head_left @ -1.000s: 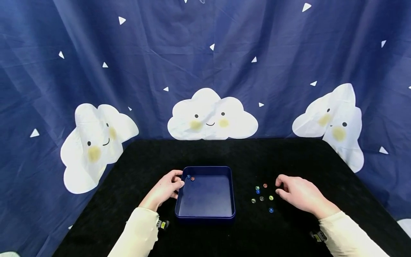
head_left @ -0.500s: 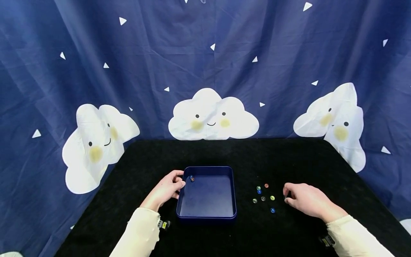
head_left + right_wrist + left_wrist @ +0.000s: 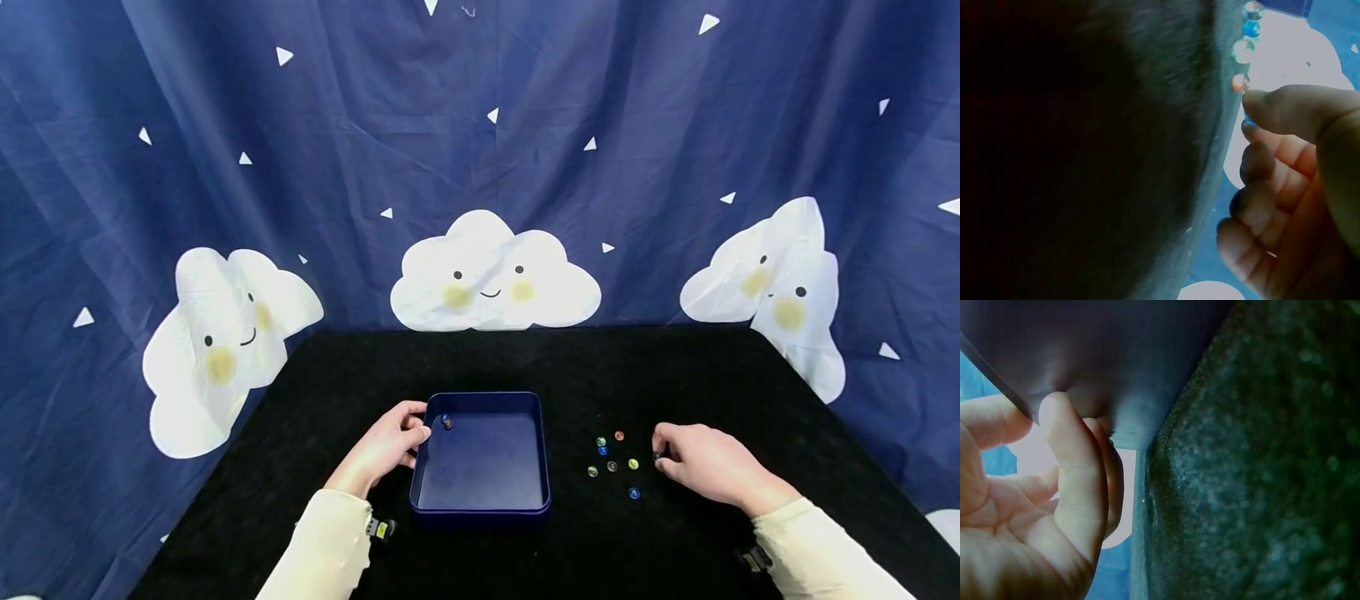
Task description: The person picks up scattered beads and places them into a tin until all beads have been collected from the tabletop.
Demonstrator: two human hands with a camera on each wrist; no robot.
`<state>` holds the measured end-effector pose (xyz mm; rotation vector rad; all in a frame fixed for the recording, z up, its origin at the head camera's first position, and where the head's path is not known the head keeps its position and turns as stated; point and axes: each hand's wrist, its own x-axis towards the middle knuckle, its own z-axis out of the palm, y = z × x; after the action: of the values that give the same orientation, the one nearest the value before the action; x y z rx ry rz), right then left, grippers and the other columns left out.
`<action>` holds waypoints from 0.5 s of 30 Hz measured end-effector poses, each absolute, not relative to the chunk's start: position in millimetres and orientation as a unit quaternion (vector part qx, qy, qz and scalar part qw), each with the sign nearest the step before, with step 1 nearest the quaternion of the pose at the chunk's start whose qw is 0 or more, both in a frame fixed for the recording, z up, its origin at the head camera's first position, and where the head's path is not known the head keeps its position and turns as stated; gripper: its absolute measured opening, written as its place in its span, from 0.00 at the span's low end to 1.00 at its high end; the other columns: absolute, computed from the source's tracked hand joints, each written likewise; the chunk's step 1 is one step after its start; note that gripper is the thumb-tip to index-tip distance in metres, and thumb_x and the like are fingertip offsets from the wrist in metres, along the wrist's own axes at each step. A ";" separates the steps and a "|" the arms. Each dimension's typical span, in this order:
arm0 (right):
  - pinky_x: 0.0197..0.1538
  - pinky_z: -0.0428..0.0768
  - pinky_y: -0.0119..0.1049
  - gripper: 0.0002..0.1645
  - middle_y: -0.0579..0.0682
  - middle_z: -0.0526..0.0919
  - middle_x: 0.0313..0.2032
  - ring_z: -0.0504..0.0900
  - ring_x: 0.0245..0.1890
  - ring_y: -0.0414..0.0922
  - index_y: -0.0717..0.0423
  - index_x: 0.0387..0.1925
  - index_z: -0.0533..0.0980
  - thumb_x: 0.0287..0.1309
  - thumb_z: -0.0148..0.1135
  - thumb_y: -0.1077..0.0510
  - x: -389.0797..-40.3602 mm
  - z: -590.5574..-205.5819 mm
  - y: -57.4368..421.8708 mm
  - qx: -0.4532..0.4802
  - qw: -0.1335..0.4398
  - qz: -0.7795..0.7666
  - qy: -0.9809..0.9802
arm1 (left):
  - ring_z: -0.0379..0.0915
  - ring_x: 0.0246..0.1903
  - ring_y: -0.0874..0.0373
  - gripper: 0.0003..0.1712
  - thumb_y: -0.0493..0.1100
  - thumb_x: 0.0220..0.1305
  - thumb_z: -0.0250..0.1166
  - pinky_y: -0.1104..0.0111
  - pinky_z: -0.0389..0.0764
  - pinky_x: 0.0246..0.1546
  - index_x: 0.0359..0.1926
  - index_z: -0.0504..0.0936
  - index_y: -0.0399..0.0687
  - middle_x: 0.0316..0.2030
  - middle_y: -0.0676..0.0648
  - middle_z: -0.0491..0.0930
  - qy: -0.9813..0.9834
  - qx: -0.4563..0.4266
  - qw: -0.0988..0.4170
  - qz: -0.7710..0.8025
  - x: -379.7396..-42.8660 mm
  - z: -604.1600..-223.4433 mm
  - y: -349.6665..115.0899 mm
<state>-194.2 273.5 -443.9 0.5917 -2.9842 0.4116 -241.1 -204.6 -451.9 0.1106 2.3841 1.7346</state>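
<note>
My left hand (image 3: pixel 384 442) grips the left wall of a square dark blue tray (image 3: pixel 480 509), its thumb over the rim; the left wrist view shows fingers (image 3: pixel 1079 469) against the tray's outer side. Two marbles lie together in the tray's far left corner, a blue marble (image 3: pixel 445 417) and a reddish marble (image 3: pixel 448 424). To the right, my right hand (image 3: pixel 716 467) pinches a small dark marble (image 3: pixel 657 456) between thumb and forefinger, low over the black cloth. In the right wrist view a sliver of blue shows between those fingertips, mostly hidden.
Several loose glass marbles lie between tray and right hand, among them an orange-red marble (image 3: pixel 619 436), a yellow marble (image 3: pixel 633 464) and a blue marble (image 3: pixel 634 493). Black cloth (image 3: pixel 600 367) covers the table. A blue curtain with clouds (image 3: pixel 495 275) hangs behind.
My right hand has moved right and closed thumb and forefinger on a marble, then come slightly back left. Inside the tray, the blue marble has rolled against the reddish one. My left hand stays put.
</note>
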 end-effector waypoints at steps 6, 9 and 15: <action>0.25 0.68 0.33 0.13 0.29 0.67 0.19 0.66 0.19 0.30 0.37 0.33 0.75 0.54 0.72 0.55 -198.9 -436.0 261.5 0.200 0.071 0.148 -0.966 | 0.76 0.32 0.50 0.25 0.35 0.67 0.62 0.60 0.81 0.26 0.64 0.73 0.39 0.39 0.43 0.75 0.806 0.037 0.090 0.583 -241.5 -450.1 -205.0; 0.25 0.68 0.33 0.12 0.30 0.66 0.19 0.65 0.19 0.31 0.38 0.36 0.75 0.56 0.72 0.56 -198.6 -433.6 253.5 0.206 0.076 0.154 -0.963 | 0.76 0.32 0.50 0.25 0.35 0.67 0.62 0.60 0.81 0.27 0.64 0.73 0.40 0.39 0.43 0.75 0.807 0.037 0.091 0.583 -241.4 -451.2 -204.4; 0.26 0.69 0.33 0.12 0.29 0.66 0.19 0.65 0.18 0.31 0.39 0.40 0.77 0.58 0.71 0.58 -198.1 -431.1 235.9 0.219 0.088 0.165 -0.958 | 0.75 0.31 0.52 0.25 0.34 0.67 0.63 0.60 0.81 0.26 0.64 0.74 0.41 0.39 0.43 0.75 0.804 0.036 0.091 0.586 -240.8 -453.3 -203.1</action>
<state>-198.1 235.9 -431.1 0.6523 -2.8509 0.4906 -240.8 -203.1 -453.3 0.1063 2.3900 1.7421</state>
